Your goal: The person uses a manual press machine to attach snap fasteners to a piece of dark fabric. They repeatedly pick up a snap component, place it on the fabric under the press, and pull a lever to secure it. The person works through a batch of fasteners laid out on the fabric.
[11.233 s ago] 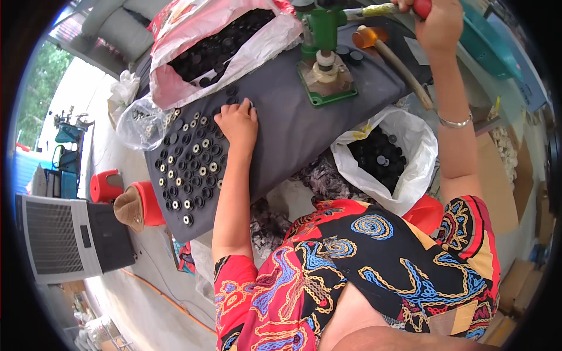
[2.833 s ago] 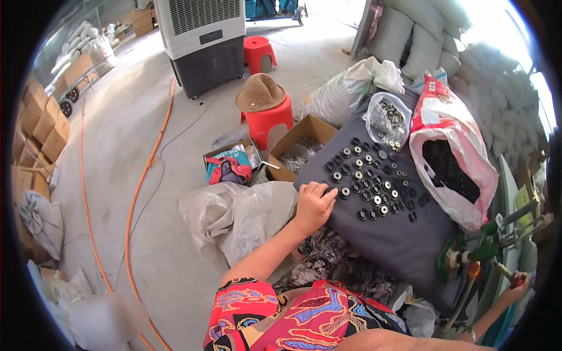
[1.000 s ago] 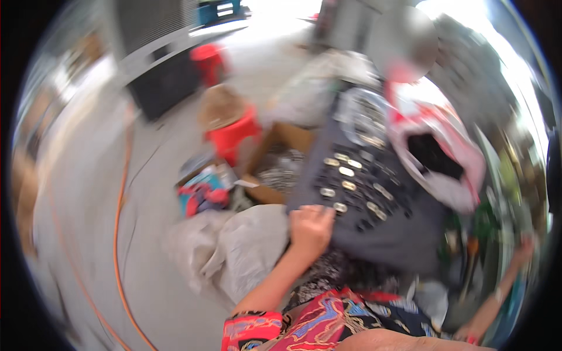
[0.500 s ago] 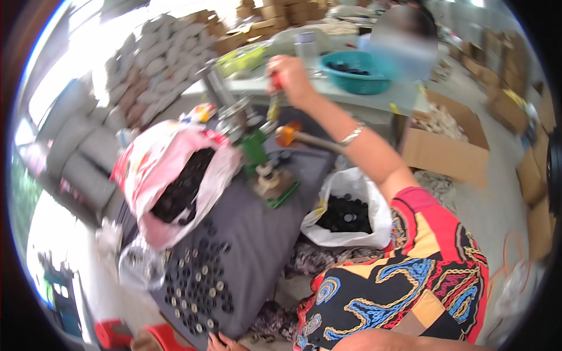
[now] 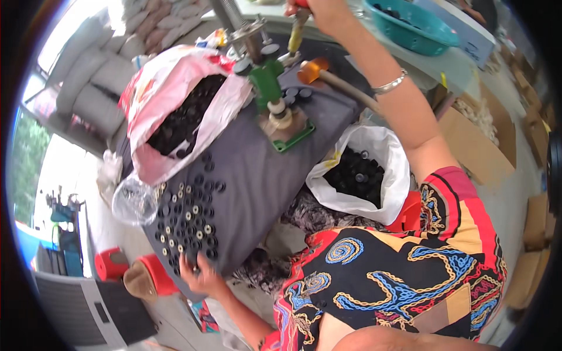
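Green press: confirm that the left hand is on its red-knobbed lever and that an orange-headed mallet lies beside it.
Wrong hand: the head view shows the right hand on the red-knobbed lever of the green press; the left hand is down by the black rings. The orange-headed mallet does lie beside the press.

Bright daylight from left — blown-out glare there; fisheye bend, black rim.

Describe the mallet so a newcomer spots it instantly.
Start at the grey cloth and find the green press standing on it. The mallet lies just right of the press, opposite the pink bag. Its orange head and wooden handle set it apart from the dark discs nearby.
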The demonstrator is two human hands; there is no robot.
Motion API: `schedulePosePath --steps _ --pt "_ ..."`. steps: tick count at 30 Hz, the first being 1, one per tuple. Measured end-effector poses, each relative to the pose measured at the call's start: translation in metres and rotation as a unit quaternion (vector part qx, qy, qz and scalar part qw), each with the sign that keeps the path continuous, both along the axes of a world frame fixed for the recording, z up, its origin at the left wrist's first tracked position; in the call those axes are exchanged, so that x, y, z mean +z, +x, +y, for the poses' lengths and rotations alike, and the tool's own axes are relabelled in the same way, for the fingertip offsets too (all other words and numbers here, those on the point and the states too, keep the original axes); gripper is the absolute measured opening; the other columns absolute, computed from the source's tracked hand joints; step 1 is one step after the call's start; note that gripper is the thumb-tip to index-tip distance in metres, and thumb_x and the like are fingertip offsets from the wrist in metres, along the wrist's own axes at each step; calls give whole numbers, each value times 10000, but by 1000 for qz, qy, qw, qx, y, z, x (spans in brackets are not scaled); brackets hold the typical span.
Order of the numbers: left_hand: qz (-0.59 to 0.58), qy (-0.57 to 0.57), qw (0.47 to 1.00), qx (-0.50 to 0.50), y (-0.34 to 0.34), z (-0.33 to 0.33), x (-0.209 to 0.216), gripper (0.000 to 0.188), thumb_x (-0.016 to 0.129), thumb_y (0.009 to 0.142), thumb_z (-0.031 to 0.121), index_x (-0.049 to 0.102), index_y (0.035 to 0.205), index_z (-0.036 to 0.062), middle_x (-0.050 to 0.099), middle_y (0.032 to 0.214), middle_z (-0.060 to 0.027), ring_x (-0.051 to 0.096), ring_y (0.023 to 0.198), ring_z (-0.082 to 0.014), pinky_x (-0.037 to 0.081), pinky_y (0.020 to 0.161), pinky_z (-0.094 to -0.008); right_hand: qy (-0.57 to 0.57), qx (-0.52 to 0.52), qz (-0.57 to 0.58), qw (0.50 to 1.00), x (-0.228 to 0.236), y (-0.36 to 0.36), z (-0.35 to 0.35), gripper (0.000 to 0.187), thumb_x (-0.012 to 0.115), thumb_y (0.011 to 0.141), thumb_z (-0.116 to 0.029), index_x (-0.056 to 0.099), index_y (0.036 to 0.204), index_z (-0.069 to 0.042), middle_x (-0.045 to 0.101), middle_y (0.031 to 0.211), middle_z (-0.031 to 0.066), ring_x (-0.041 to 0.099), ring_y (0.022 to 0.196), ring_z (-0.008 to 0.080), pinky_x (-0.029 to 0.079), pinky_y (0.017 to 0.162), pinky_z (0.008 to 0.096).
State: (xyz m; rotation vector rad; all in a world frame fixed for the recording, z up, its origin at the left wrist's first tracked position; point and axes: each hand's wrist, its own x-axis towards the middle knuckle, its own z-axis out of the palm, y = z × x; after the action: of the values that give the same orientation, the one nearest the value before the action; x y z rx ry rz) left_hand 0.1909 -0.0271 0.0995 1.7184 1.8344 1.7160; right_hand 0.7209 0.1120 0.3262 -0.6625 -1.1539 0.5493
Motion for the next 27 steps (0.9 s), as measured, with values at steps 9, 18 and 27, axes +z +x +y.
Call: schedulePosePath --steps 9,18,27 --pt "-4 -50 945 -324 220 96 25 579 798 748 78 582 1282 25 685 1032 -137 661 893 -234 531 823 -350 -14 -111 -47 993 21 -27 -11 353 437 946 -232 546 677 -31 470 551 70 478 463 187 462 449 342" --pt "71 25 944 -322 297 139 -2 680 795 716 100 516 1325 -15 696 1046 -162 672 946 -283 524 850 -373 20 -129 -77 988 18 -25 -15 331 433 954 -211 554 700 -36 490 559 64 494 471 179 457 450 330" --pt "35 -29 951 -307 306 153 -5 722 801 707 121 482 1337 -21 690 1072 -174 608 1036 -345 461 916 -446 47 -91 -73 992 -6 -51 -55 259 452 945 -159 549 738 -36 503 573 68 524 491 171 471 488 308"
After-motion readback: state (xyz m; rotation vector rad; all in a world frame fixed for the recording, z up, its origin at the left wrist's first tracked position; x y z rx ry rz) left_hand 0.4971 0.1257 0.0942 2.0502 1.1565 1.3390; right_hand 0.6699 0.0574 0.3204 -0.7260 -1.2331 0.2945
